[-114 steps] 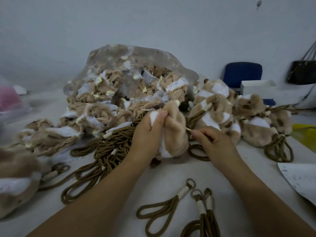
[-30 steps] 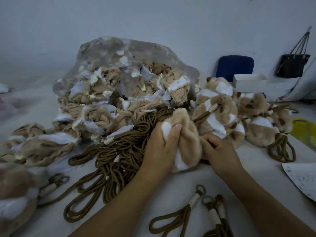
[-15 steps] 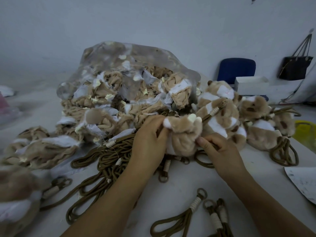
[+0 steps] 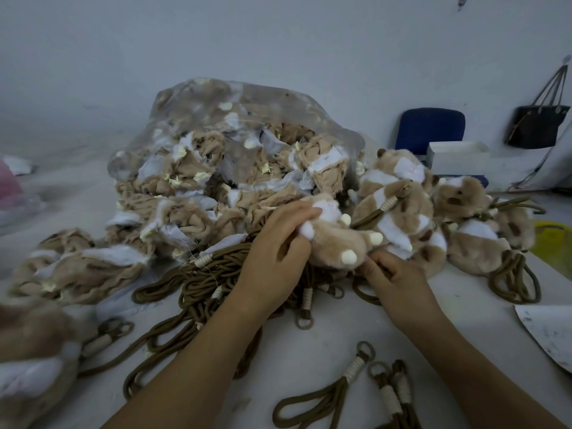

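Note:
A stuffed tan plush toy (image 4: 335, 239) with white paws lies on its side at the table's middle. My left hand (image 4: 275, 243) grips its left end, fingers curled over the white patch. My right hand (image 4: 391, 278) is under its lower right side, fingertips pinching at the toy's base where a brown cord loop (image 4: 365, 292) lies; what they pinch is hidden. A heap of brown cord loops (image 4: 198, 283) lies under my left wrist.
A clear plastic bag (image 4: 235, 144) of unstuffed plush skins stands behind. Finished plush toys (image 4: 411, 212) with cords sit at the right. Loose cord loops (image 4: 334, 394) lie near the front edge. A paper sheet (image 4: 548, 332) lies at right; a blue chair (image 4: 430, 128) stands behind.
The toy has been turned from upright onto its side, paws now toward me. My right hand slid from its right side to beneath its base.

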`<state>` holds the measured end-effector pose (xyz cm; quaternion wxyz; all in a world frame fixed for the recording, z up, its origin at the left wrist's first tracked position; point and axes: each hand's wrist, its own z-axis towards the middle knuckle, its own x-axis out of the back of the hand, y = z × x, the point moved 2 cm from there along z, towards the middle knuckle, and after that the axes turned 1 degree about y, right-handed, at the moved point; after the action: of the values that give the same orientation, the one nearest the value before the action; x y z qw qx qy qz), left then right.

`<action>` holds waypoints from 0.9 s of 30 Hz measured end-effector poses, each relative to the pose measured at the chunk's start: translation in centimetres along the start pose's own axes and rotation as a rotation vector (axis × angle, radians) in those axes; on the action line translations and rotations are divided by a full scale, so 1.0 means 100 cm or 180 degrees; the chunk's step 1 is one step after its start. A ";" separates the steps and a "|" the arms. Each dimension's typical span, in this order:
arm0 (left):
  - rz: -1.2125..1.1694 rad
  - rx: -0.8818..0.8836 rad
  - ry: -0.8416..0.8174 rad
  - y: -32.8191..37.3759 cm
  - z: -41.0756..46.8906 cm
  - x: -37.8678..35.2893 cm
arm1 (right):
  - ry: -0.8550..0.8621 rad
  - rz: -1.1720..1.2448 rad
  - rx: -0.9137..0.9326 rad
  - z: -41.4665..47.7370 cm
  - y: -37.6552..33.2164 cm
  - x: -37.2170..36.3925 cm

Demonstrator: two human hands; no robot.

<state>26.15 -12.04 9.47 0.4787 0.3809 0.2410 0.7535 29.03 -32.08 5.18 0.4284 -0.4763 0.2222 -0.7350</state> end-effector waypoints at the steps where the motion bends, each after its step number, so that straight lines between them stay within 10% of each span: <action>1: -0.0124 0.0042 0.0024 0.000 -0.001 -0.002 | -0.0007 -0.0047 0.0007 0.000 0.001 0.000; 27: -0.0891 0.0536 -0.0106 -0.008 -0.007 -0.016 | -0.0162 0.0501 0.0068 0.001 -0.006 0.004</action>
<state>26.41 -13.14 7.87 0.5492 0.3948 0.3461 0.6501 28.79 -32.08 5.80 0.4954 -0.4712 0.2402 -0.6891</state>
